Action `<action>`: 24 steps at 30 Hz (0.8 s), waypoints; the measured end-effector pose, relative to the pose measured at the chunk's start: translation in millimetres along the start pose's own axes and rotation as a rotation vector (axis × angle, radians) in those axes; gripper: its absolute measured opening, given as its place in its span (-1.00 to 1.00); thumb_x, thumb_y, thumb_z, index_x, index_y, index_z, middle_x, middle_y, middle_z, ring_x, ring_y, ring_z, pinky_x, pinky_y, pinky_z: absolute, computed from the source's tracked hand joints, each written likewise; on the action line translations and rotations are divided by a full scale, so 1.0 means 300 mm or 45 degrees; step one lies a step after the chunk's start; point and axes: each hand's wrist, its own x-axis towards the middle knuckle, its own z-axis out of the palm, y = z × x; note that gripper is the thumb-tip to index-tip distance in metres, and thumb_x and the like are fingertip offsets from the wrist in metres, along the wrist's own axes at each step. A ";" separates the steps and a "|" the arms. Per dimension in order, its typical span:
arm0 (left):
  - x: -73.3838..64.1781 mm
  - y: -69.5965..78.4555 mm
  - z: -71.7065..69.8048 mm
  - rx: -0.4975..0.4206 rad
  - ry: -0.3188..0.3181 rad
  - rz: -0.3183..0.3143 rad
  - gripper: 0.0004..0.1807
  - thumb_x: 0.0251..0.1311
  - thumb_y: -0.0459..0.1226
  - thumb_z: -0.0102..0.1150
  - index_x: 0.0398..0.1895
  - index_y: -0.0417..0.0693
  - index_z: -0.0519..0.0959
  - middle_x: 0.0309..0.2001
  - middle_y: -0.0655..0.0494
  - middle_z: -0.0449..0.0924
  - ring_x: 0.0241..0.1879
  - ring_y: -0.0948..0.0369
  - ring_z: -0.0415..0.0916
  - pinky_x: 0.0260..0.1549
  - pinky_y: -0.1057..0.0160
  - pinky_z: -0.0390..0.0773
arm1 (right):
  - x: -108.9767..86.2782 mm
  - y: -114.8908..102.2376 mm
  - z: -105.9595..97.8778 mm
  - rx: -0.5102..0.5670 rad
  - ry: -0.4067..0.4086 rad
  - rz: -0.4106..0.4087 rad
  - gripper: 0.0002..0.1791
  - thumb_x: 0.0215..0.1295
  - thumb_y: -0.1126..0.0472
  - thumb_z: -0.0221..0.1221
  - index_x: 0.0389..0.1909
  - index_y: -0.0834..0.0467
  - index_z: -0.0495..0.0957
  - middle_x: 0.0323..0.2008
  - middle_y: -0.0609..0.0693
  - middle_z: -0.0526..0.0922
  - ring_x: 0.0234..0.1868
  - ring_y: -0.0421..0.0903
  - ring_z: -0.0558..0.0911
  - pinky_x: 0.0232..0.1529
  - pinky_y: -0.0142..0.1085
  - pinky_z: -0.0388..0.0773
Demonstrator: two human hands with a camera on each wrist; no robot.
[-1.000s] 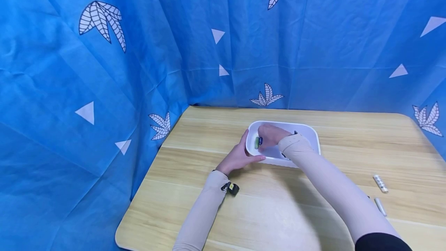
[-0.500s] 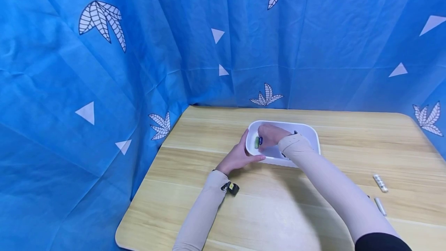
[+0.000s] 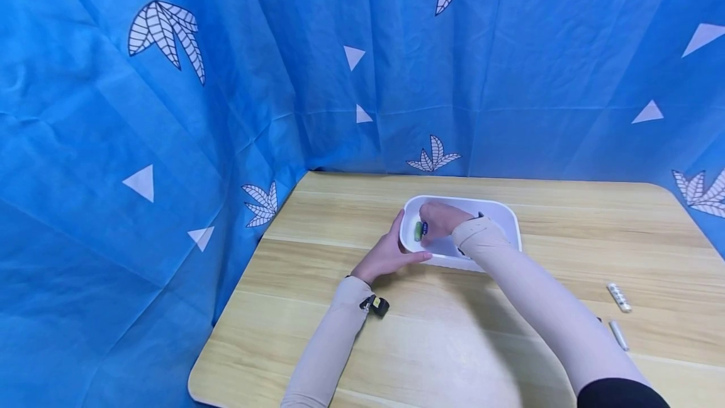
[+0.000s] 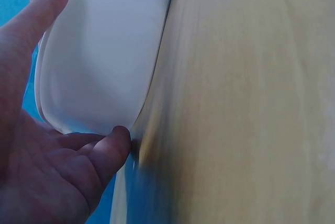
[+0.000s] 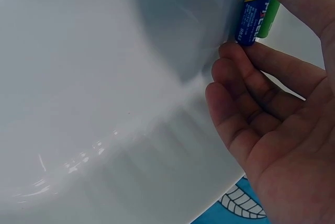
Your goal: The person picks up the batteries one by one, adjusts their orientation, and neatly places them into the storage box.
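Note:
A white plastic basin (image 3: 501, 222) stands on the table. At its left end my left hand (image 3: 385, 257) grips it, thumb along the near side; in the left wrist view, fingers curl against the basin's end wall. Inside the basin is my right hand (image 3: 444, 222). The right wrist view shows its thumb and index finger pinching a blue battery (image 5: 252, 20) with a yellow-orange end. A green battery (image 5: 270, 17) lies right beside it, partly hidden behind the blue one. The other right fingers are loosely bent near the basin wall.
Two pale cylinders, one patterned (image 3: 619, 298) and one plain (image 3: 618, 335), lie on the wooden table (image 3: 340, 219) to the right. A blue patterned curtain (image 3: 396, 80) hangs behind and at the left.
The blue battery has shifted or turned very slightly in my right fingers. Both hands and the basin otherwise keep their places.

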 end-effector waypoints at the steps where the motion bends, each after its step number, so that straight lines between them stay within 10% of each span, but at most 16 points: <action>1: 0.000 0.001 0.000 -0.003 -0.001 0.003 0.35 0.07 0.05 0.57 0.70 0.32 -0.28 0.59 0.01 0.25 0.49 0.02 0.37 0.46 -0.11 0.35 | -0.002 -0.001 -0.001 0.001 -0.002 0.006 -0.75 0.05 0.19 0.52 -0.27 0.13 0.71 -0.49 -0.12 0.68 -0.41 -0.15 0.54 -0.23 -0.34 0.53; 24: 0.005 0.002 0.001 0.008 0.005 -0.033 0.32 0.04 0.11 0.56 0.69 0.40 -0.23 0.57 0.14 0.27 0.46 0.13 0.39 0.45 -0.11 0.38 | -0.035 -0.004 -0.103 0.036 -0.015 0.002 -0.53 0.19 0.03 0.49 0.00 0.26 0.72 -0.12 0.10 0.79 -0.19 -0.03 0.67 -0.01 -0.10 0.69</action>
